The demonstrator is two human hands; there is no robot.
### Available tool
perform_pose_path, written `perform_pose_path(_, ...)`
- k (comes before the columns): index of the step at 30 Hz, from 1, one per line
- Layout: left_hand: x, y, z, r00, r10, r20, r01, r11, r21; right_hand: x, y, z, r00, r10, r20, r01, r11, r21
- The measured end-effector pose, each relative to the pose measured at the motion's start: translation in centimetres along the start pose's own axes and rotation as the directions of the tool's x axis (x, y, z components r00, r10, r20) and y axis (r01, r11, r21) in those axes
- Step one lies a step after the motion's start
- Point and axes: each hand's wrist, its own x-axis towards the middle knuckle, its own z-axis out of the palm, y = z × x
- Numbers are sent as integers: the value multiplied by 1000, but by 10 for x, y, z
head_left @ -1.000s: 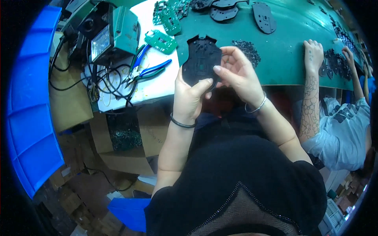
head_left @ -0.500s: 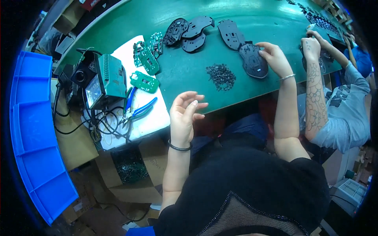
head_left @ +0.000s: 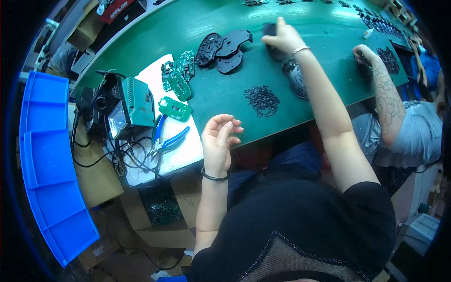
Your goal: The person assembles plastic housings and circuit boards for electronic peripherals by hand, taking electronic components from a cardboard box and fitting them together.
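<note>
My right hand (head_left: 285,38) reaches across the green table with its fingers closed over a black plastic shell (head_left: 269,31), blurred by motion and partly hidden under the hand. Below my right wrist lies a second black shell (head_left: 297,80), partly covered by my forearm. My left hand (head_left: 219,143) hovers at the table's near edge, empty, with loosely bent fingers apart. Just beyond it sits a pile of small black parts (head_left: 262,101). Farther back, several black shells (head_left: 233,43) overlap in a stack.
Green circuit boards (head_left: 174,109) and blue-handled cutters (head_left: 174,139) lie on a white sheet (head_left: 185,157) at the left. Beside them stands a green boxy device (head_left: 137,101) with cables. Blue bins (head_left: 51,164) line the far left. A co-worker's tattooed arm (head_left: 387,98) works at the right.
My right hand has moved away from the nearer shell, farther back and left onto the far shell. My left hand has barely moved. The co-worker's hand has shifted slightly left.
</note>
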Motion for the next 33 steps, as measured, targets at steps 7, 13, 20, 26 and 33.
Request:
perform_pose_path(7, 7, 8, 2, 997, -56, 50, 61, 992, -107, -82, -60, -30, 848, -479, 226, -203, 101, 974)
perform_pose_path(13, 1, 1, -10, 998, 2, 70, 15, 970, -241, -117, -90, -18, 795, -568, 213, 29, 386, 922)
perform_pose_path(20, -12, 9, -15, 996, 68, -59, -81, 966, -245, -102, -65, 6, 794, -542, 276, 440, 824, 356)
perform_pose_path(26, -16, 10, -22, 998, 37, -53, -50, 962, -269, -105, -74, 9, 820, -550, 159, 436, 779, 450)
perform_pose_path(33, -11, 4, -21, 997, 70, 38, -58, 966, -253, -110, -69, 1, 887, -427, 174, 303, 825, 478)
